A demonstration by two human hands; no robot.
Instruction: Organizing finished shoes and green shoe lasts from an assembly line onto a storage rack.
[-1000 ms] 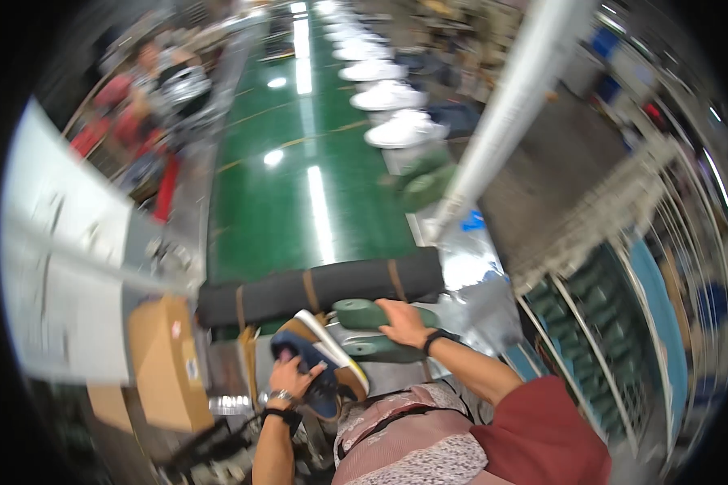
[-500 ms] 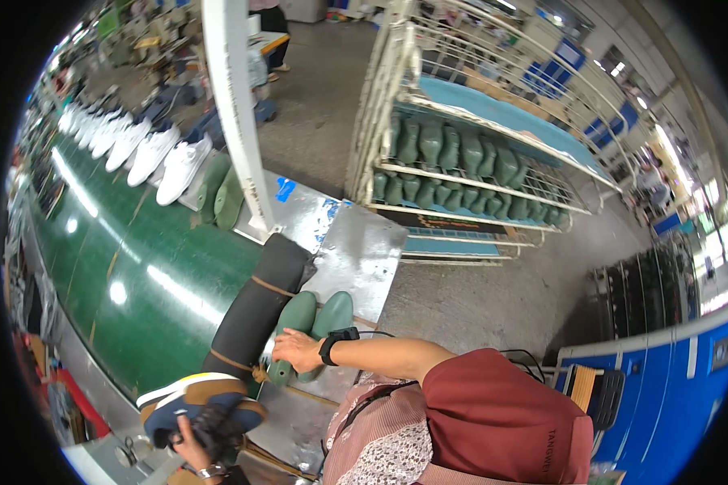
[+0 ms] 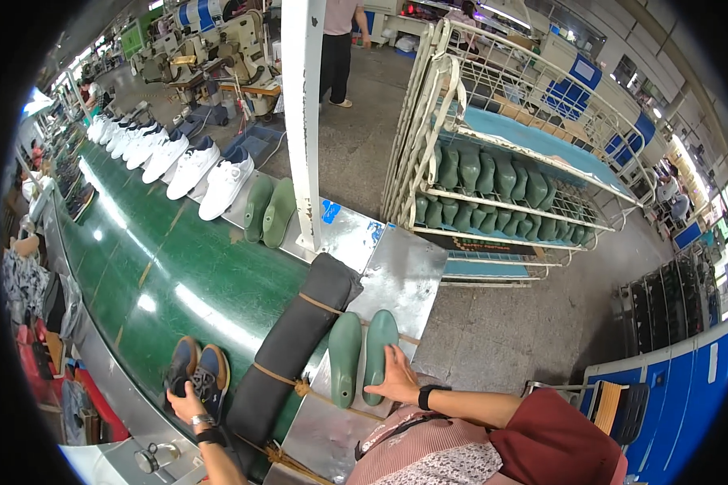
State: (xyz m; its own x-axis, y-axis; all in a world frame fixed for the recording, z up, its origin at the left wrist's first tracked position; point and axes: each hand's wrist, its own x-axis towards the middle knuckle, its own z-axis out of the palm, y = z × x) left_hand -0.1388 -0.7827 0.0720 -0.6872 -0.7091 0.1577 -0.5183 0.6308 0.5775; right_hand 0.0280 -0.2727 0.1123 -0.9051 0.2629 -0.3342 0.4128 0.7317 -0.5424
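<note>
My right hand (image 3: 396,376) lies flat on the nearer of two green shoe lasts (image 3: 362,356) that rest side by side on a metal plate (image 3: 396,275). My left hand (image 3: 184,400) grips the heels of a pair of dark blue and orange sneakers (image 3: 196,372) standing on the green conveyor belt (image 3: 162,275). A black padded roll (image 3: 295,339) tied with string lies between the sneakers and the lasts.
Farther along the belt stand a second pair of green lasts (image 3: 269,212) and a row of white sneakers (image 3: 170,158). A white post (image 3: 303,121) rises from the plate. A wire rack (image 3: 501,178) holds several green lasts. A person (image 3: 340,40) stands beyond.
The view has swung right and steadied. My left hand has set the sneakers down on the belt. My right hand stays on the green lasts.
</note>
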